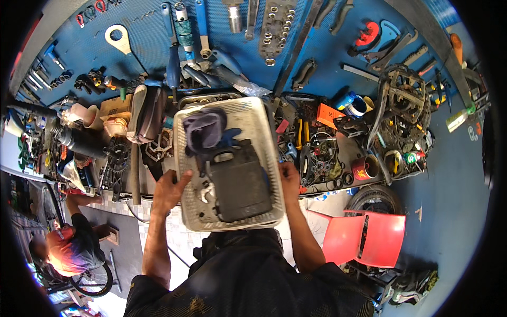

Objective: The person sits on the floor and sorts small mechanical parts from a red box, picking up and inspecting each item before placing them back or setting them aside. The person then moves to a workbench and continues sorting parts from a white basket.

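Observation:
Between my two hands is a cream plastic basket (248, 116) with slotted walls, held in front of my body at the edge of the workbench. My left hand (170, 190) grips its left side, thumb over the rim. On the opposite side my right hand (288, 182) closes on the wall, its fingers partly hidden by the basket. Inside lies a black plastic case (240, 185) with a handle slot. A dark greyish cloth item (204, 130) sits behind it, beside a small blue object (231, 137). A silvery metal piece (205, 193) rests left of the case.
Tools and bike parts crowd the bench, with a red can (365, 168) at the right. Hand tools hang on the blue pegboard (150, 29). A red chair (388, 238) and a tire (376, 198) stand at the right. Another person (71, 245) is beside a bicycle wheel, lower left.

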`<state>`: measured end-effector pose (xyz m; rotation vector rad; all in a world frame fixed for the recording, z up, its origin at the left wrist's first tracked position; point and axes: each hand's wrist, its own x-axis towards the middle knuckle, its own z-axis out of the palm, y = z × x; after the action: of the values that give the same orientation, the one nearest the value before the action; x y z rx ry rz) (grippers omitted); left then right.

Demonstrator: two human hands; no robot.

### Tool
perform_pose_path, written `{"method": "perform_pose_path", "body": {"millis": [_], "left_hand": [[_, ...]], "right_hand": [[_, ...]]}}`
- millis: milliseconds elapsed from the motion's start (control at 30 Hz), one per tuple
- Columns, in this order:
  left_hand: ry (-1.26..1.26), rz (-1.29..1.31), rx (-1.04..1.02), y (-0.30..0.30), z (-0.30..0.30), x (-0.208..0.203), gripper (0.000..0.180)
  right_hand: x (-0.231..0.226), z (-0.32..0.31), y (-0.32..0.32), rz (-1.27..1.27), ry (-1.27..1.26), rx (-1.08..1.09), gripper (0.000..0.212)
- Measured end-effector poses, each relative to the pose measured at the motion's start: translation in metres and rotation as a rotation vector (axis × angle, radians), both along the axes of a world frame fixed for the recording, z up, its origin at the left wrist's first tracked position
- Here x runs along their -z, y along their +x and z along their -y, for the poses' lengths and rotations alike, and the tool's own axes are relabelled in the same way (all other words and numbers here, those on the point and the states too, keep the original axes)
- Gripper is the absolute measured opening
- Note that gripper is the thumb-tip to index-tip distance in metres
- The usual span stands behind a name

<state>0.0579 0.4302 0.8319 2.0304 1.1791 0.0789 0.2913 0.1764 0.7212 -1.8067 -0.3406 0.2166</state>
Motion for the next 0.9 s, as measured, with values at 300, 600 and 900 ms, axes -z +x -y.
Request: {"method": "perform_pose_path", "body": {"millis": [300,600,900], "left_hand": [[-0.125,-0.054,0.22,0.108,0.04,0.001,0.089],[-0.192,0.042,0.298,0.172,0.055,0.022,0.093],[-0.164,0.142,0.377,0.145,0.068,0.017,0.087]], "right_hand": [[0.024,0.088,0.114,-0.328,0.433,-0.071,0.015],[0.049,0.126,0.178,-0.494,0.587,0.05,0.02],[0.041,0.133,0.192,-0.485,0.563,0.151,0.018]]}}
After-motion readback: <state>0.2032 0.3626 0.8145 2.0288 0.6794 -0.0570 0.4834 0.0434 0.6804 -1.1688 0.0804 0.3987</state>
